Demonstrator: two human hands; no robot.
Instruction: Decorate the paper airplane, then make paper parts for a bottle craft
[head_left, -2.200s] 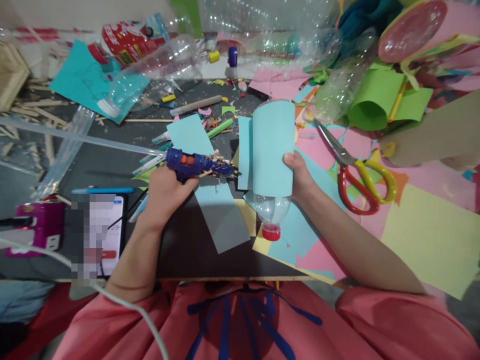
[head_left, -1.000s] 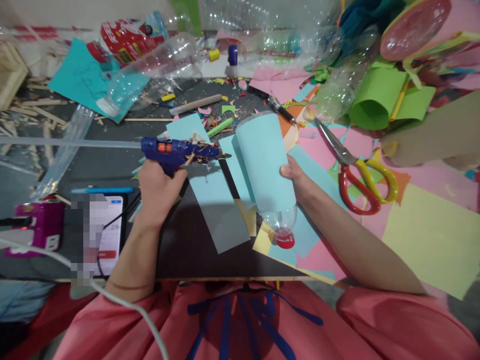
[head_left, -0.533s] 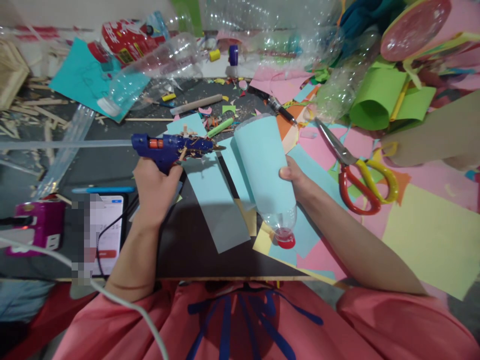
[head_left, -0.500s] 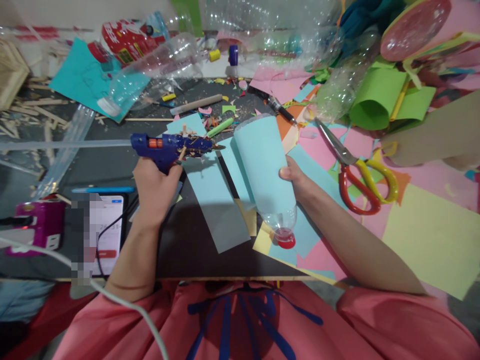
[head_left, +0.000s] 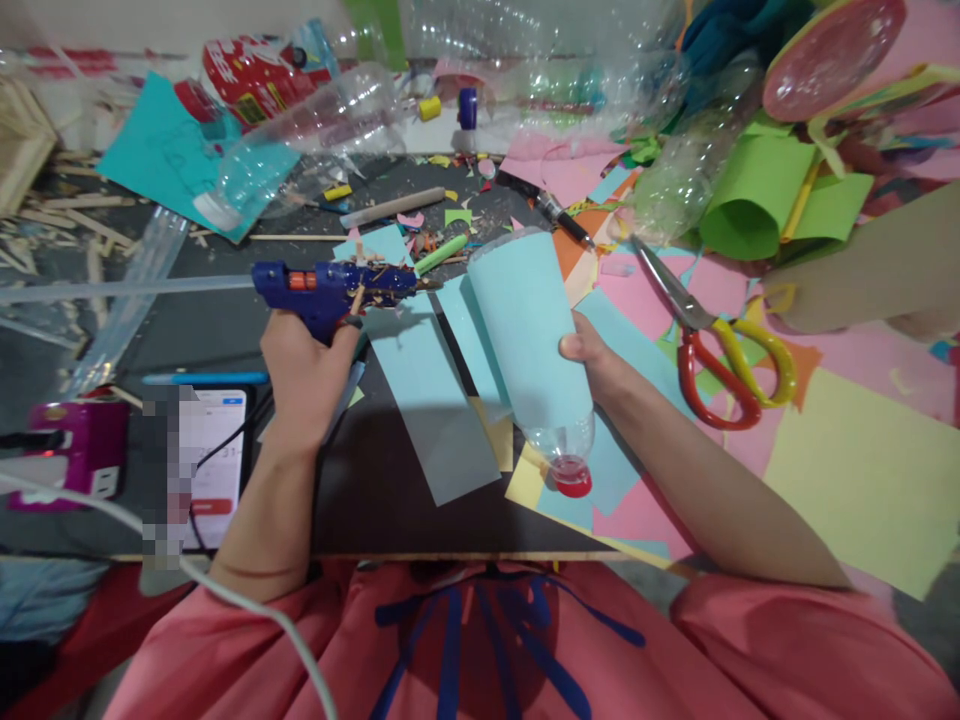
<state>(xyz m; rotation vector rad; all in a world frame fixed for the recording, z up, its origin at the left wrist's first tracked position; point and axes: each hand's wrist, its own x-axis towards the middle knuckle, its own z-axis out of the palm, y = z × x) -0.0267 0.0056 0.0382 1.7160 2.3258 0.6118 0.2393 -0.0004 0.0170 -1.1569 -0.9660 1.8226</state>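
Observation:
My left hand [head_left: 309,378] is closed around the handle of a blue glue gun [head_left: 319,290], its nozzle pointing right. Bits of wood and paper cling to its front, and a long clear glue stick [head_left: 135,290] sticks out of its back. My right hand [head_left: 592,355] grips a plastic bottle [head_left: 555,438] wrapped in light blue paper [head_left: 525,320], red cap [head_left: 571,476] downward and tilted. Most of my right fingers are hidden behind the bottle. A gap separates the nozzle from the bottle. Beneath them lies a light blue paper strip [head_left: 431,400].
Scissors [head_left: 694,320] with red and yellow handles lie on paper at right. Clear bottles [head_left: 307,140] and a red-labelled bottle [head_left: 251,80] lie at the back. A phone [head_left: 217,465] and purple power block [head_left: 79,455] sit at left, with a white cable [head_left: 247,605] near my left arm.
My left hand has drawn the glue gun slightly left, away from the bottle. The right hand and the wrapped bottle stay nearly where they were.

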